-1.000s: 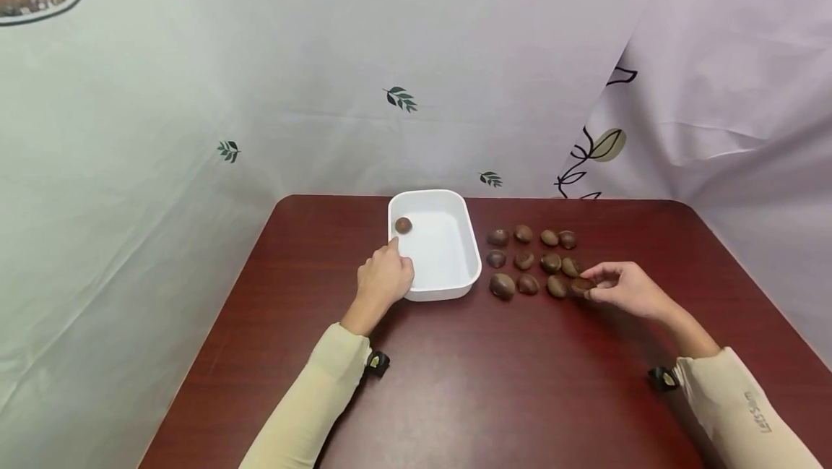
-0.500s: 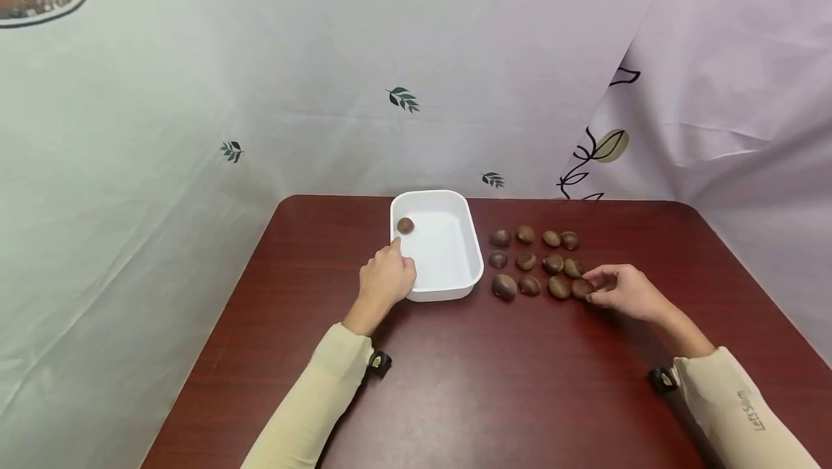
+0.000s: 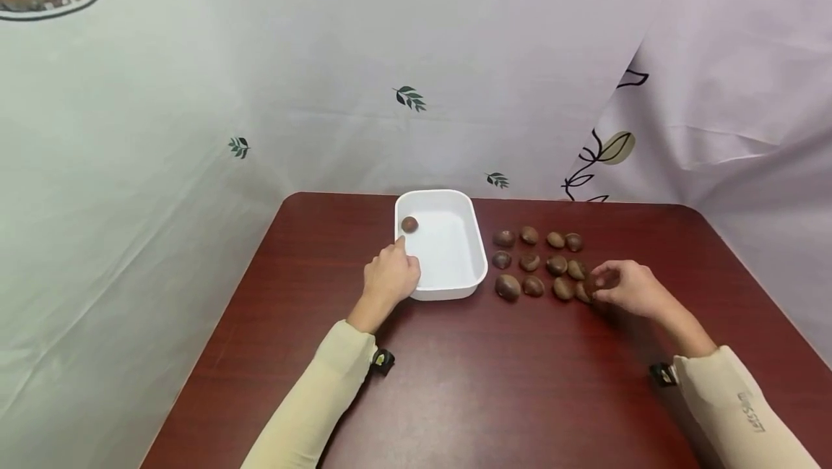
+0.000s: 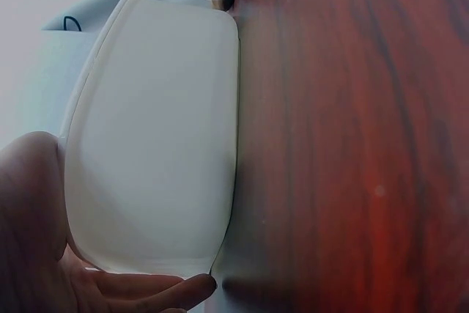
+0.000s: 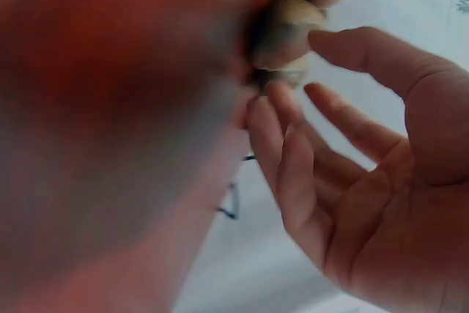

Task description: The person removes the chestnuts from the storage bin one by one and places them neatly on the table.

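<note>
A white rectangular tray (image 3: 448,292) stands on the table with one brown chestnut (image 3: 409,224) at its far left inside. My left hand (image 3: 391,275) grips the tray's near left corner. In the left wrist view, the fingers (image 4: 157,291) curl around the tray's wall (image 4: 154,137). To the right, several chestnuts (image 3: 533,286) lie in three rows. At the right end of the nearest row, my right hand (image 3: 630,288) pinches a chestnut (image 3: 591,283) between thumb and fingertips, overlapping the end chestnut (image 3: 581,293). The right wrist view shows thumb and fingers (image 5: 293,174) right at blurred chestnuts (image 5: 282,38).
The dark red wooden table (image 3: 455,382) has rounded far corners. A pale cloth (image 3: 312,93) with printed leaves hangs behind it and along both sides. Each pale sleeve carries a small black wrist camera (image 3: 383,361).
My right hand lowers to the end of the nearest row, then lifts slightly; a chestnut now lies there beside the fingertips. My left hand stays on the tray. The head view shifts slightly.
</note>
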A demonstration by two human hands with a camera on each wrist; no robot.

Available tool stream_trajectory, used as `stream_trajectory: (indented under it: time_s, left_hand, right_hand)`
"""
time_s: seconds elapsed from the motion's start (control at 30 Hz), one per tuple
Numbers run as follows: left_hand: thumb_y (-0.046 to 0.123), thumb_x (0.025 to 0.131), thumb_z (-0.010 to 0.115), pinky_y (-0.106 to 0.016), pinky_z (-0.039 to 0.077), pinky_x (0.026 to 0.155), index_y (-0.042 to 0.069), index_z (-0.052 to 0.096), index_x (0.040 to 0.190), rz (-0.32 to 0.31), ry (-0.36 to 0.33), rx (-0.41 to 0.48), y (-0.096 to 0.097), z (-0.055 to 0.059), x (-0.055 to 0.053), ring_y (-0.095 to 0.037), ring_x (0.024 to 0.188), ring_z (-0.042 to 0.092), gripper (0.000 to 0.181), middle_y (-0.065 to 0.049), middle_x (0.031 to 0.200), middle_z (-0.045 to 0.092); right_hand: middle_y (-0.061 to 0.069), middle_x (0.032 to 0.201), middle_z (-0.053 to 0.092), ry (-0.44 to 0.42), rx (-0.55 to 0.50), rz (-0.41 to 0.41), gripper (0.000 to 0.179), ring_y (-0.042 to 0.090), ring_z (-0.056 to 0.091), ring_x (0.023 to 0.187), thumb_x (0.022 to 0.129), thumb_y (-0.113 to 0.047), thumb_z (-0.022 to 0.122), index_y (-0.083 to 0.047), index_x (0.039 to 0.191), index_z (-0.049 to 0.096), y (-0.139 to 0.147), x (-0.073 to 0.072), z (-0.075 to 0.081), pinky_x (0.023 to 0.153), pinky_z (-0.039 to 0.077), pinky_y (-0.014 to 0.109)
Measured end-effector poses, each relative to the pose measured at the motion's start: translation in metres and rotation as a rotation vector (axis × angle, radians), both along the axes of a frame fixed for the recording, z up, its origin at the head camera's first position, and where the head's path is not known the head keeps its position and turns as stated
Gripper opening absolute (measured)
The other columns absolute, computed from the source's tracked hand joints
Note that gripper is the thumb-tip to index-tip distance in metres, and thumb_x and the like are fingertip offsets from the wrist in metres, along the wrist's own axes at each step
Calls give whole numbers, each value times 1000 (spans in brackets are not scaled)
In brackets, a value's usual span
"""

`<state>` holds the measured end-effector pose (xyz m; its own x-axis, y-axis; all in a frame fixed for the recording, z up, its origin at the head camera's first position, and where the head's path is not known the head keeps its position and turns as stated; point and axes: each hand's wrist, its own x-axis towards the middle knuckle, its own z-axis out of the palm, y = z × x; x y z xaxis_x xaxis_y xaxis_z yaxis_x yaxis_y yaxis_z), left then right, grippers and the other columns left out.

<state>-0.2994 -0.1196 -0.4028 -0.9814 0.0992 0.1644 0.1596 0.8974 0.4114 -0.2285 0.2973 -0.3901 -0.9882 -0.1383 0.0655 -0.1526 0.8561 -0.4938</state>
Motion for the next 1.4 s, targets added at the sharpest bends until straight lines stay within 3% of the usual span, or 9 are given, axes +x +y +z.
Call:
stream_trajectory:
  time_s: [0.17,0.3,0.43,0.57,0.83,1.1,1.4]
  left_hand:
    - [25,94,45,-55,52,76,5,50,142,2,10,-6,1,3,-2,-38,95,67,52,-16,115,67]
    - [26,94,45,-55,52,77,5,50,142,9,1,-12,0,3,-1,-39,98,66,52,-15,117,67]
    - [26,94,45,-55,51,78,5,50,142,9,-7,-10,1,1,0,-39,99,66,53,-16,117,67]
    - [25,93,43,-55,51,77,6,49,143,14,-9,-9,1,2,0,-39,99,66,54,-15,117,67]
    - [24,94,44,-55,51,77,7,49,143,13,-21,-7,2,2,1,-39,100,66,52,-14,116,66]
    - [24,94,46,-56,51,77,5,50,142,9,-4,-9,3,1,1,-39,97,67,52,-15,113,67]
    - [24,93,47,-55,51,73,5,52,140,11,3,-9,4,0,0,-39,94,67,51,-15,109,68]
  right_hand:
    - [13,91,74,92,-28,-27,29,27,69,84,81,-12,77,3,106,70,-28,-7,22,68,51,35]
    - [14,95,73,137,-103,-13,28,29,70,86,84,-14,75,3,107,70,-67,-22,28,74,51,40]
    - [14,98,72,127,-174,5,26,29,69,91,86,-15,73,1,107,71,-105,-40,35,79,50,42]
    - [13,99,72,136,-213,39,25,28,69,92,86,-17,72,-2,107,71,-138,-62,52,82,51,43]
    - [14,108,71,82,-301,101,28,30,66,102,88,-19,70,0,109,69,-188,-95,77,87,51,44]
    - [13,109,71,93,-386,159,25,29,69,97,90,-19,69,-2,108,70,-223,-123,79,80,55,41]
    - [12,108,70,64,-501,172,23,26,70,96,91,-15,68,0,108,70,-248,-140,79,70,57,31]
